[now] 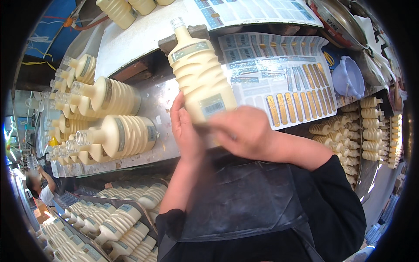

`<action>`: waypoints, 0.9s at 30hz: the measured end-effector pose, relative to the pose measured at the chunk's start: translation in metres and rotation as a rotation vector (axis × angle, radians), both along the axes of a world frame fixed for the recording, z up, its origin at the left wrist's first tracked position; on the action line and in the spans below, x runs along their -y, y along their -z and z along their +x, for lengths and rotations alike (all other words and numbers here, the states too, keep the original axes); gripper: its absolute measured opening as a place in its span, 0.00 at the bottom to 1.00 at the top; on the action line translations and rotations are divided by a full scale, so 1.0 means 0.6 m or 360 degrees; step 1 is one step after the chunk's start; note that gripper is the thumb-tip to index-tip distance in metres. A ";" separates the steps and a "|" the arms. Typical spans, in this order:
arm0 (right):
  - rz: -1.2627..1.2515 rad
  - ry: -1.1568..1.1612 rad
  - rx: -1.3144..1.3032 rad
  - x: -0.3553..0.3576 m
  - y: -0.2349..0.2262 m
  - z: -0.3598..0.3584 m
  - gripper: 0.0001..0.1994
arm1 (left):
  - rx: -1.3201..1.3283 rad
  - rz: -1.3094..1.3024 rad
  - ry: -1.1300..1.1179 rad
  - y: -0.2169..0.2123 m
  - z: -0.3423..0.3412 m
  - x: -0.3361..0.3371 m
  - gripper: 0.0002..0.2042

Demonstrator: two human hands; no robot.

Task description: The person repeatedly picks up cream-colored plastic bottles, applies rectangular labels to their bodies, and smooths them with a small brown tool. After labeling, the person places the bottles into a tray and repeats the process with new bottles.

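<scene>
A worn grey counter (pixel 152 102) crosses the space, with a raised white tabletop (pixel 139 35) along its far side. A blue panel (pixel 59 24) shows at upper left, while bright light streaks the pale floor (pixel 379 192) at the right.

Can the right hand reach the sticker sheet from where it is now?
Probably yes: the right hand is blurred at the lower end of the bottle, and the sticker sheet lies close by, with nothing visible blocking the way.
</scene>
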State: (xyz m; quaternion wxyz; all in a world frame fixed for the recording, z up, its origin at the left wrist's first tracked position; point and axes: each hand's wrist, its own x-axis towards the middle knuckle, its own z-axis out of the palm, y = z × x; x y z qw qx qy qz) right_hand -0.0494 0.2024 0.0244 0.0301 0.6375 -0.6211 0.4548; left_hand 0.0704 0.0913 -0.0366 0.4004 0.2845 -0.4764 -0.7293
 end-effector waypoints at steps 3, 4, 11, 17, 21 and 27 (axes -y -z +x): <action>0.0224 0.0234 0.0806 0.017 -0.002 0.009 0.17 | 0.0244 -0.0262 -0.0044 0.004 -0.010 0.005 0.26; 0.0218 0.0247 0.0677 0.017 0.006 0.008 0.16 | 0.0381 -0.0359 -0.0079 0.008 -0.013 0.007 0.27; 0.0174 0.0549 0.0689 0.010 0.057 -0.048 0.19 | 0.0475 -0.0417 -0.0096 0.004 -0.019 0.008 0.29; 0.0121 0.0115 0.0073 0.025 -0.002 -0.052 0.15 | 0.0155 -0.0111 -0.0029 -0.009 -0.011 0.007 0.21; -0.0164 -0.0071 -0.0461 0.032 -0.008 -0.041 0.12 | 0.0006 0.0067 -0.0003 -0.024 -0.006 0.009 0.18; -0.0314 -0.0182 -0.0478 0.036 -0.014 0.003 0.07 | -0.0092 0.0115 0.0027 -0.015 0.002 0.017 0.20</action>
